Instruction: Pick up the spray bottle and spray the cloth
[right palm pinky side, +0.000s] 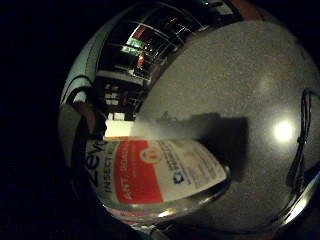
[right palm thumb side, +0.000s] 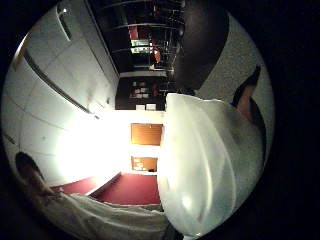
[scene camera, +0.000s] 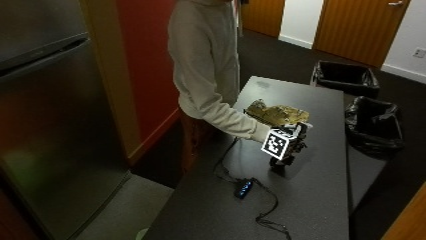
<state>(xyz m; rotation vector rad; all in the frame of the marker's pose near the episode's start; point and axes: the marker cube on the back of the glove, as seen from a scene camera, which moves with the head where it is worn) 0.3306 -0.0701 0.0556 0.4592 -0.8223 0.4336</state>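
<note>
Outside view: hand on bottle, cloth just behind

Outside view, biggest first: dark table (scene camera: 319, 200) with a person standing at its far-left side, light sleeve (scene camera: 219, 112) reaching down across it. Crumpled yellowish cloth (scene camera: 278, 113) lies on the tabletop just behind the hand.

Right hand (scene camera: 293, 142) sits low over the table, wrapped around the spray bottle (scene camera: 283, 165), mostly hidden from here; only a dark bit shows below the hand, apparently touching the table. Bottle looks upright, long axis vertical, but can't confirm. Nozzle direction: can't tell.

Little finger side palm view: bottle label (right palm pinky side: 160, 172) (red panel, white text) fills the frame close to the palm, speckled tabletop (right palm pinky side: 235, 90) beyond it.

Thumb side palm view: white translucent bottle body (right palm thumb side: 210, 165) right against the palm; fingertip (right palm thumb side: 245, 102) curled past its edge. Fingers are closed around the bottle.
</note>
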